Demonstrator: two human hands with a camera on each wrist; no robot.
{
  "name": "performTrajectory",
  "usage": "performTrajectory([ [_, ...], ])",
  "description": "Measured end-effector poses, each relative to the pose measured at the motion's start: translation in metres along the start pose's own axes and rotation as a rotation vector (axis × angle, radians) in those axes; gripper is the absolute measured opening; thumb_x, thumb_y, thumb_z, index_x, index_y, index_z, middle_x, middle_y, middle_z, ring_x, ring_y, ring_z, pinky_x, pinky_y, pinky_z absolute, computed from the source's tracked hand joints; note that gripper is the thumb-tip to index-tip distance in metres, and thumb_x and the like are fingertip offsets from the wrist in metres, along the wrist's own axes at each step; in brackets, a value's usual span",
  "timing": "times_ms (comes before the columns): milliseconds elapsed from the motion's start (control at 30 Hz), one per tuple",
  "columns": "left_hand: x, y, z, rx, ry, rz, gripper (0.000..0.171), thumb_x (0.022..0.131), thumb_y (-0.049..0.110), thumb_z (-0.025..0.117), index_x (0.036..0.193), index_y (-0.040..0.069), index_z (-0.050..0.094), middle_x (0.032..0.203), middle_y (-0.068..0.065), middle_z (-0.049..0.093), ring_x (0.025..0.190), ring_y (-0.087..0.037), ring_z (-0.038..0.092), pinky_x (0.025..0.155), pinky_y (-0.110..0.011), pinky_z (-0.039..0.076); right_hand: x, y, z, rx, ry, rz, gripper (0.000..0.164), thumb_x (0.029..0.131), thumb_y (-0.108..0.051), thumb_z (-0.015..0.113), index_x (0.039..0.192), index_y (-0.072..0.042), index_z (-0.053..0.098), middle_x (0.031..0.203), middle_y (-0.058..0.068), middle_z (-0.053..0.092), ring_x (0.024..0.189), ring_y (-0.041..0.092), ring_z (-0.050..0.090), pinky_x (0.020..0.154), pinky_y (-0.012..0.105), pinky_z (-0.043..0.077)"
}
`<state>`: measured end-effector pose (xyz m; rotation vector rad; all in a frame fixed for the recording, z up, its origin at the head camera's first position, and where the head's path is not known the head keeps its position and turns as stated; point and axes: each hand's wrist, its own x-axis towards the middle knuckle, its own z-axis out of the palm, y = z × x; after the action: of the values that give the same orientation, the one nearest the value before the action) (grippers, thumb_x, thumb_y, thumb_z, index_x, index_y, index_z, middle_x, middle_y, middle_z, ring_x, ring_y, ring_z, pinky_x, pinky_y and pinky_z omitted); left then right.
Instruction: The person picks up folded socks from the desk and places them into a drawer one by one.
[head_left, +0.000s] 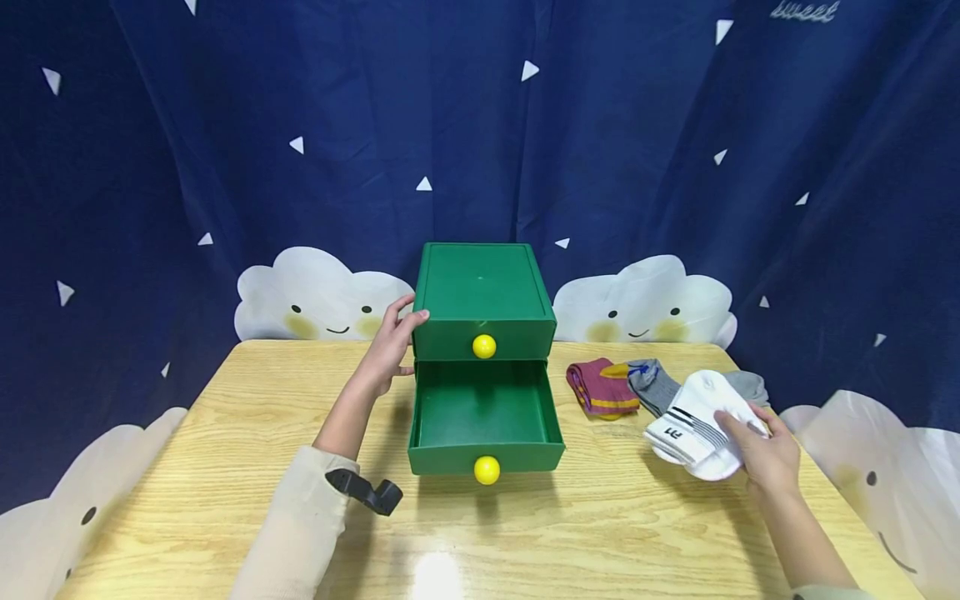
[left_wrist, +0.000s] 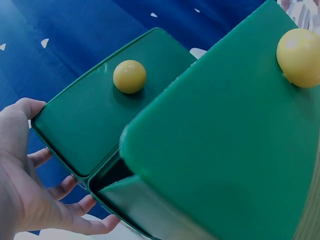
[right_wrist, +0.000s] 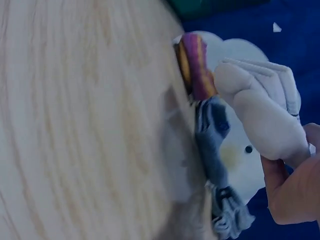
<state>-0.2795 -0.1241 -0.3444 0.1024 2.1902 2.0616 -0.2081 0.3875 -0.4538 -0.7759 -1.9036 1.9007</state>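
Observation:
A green two-drawer box [head_left: 483, 283] with yellow knobs stands at the middle of the table. Its lower drawer [head_left: 486, 458] is pulled out and its inside looks bare; the upper drawer [head_left: 450, 342] is closed. My left hand [head_left: 386, 350] rests against the box's left side, thumb at the upper front corner, fingers spread along the side in the left wrist view. To the right, my right hand [head_left: 772, 454] pinches white socks [head_left: 701, 425] with black stripes, held above the table. Behind them lie a folded maroon sock [head_left: 602, 387] with yellow bands and grey socks [head_left: 652, 385].
The wooden table [head_left: 300, 383] carries the box and socks. A dark blue curtain [head_left: 360, 125] with white triangles and smiling clouds hangs behind and along both sides. A black strap mount [head_left: 366, 492] sits on the left wrist.

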Motion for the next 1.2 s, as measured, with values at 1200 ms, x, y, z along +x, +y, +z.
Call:
performTrajectory([
  [1200,-0.001,0.0,0.001,0.013,0.021,-0.016,0.063,0.093,0.046,0.045,0.147,0.033,0.017,0.154,-0.011,0.015,0.135,-0.041,0.028,0.095,-0.068,0.035,-0.127,-0.105,0.095,0.08,-0.706,0.036,0.025,0.089,-0.013,0.062,0.11,-0.024,0.053,0.084,-0.006,0.07,0.074,0.01,0.069,0.062,0.025,0.056],
])
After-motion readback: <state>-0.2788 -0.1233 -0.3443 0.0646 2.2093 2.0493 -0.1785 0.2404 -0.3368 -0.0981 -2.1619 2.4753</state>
